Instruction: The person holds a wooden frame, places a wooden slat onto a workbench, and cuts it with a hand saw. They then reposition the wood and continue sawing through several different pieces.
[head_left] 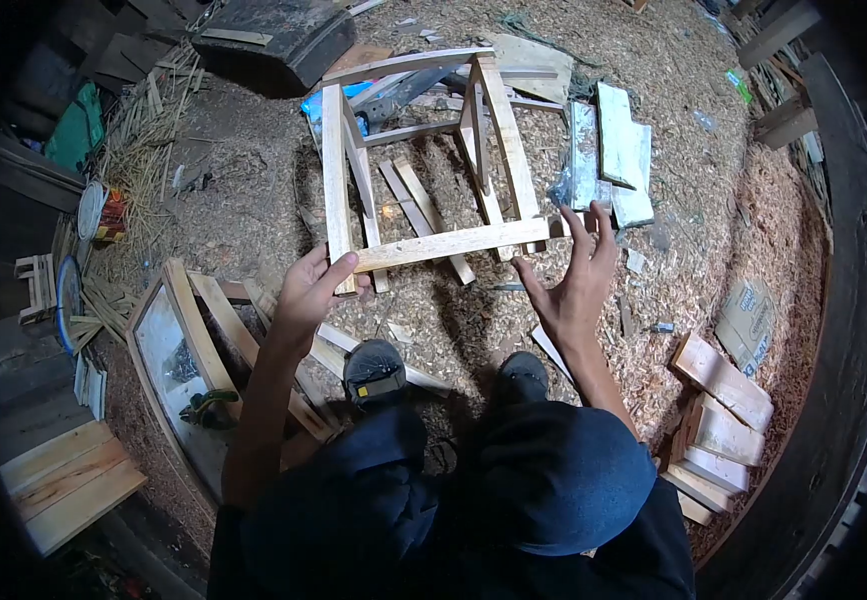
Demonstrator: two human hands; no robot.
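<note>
A light wooden frame point(337, 165) with several legs and rails stands in front of me above the shavings. My left hand point(308, 288) grips its near left corner, thumb on top where the front rail point(454, 243) meets the left side piece. My right hand point(578, 275) is just right of the rail's right end, fingers apart and curved, with nothing visible between them. Two loose wooden strips point(422, 200) show through the frame, lying on the ground.
Shavings cover the ground point(234, 180). White-coated boards point(622, 140) lie beyond my right hand. Cut wood blocks point(724, 400) are stacked at right. An angular wooden frame point(186, 330) leans at left. A dark block point(279, 45) sits at the back, near dry straw point(154, 150).
</note>
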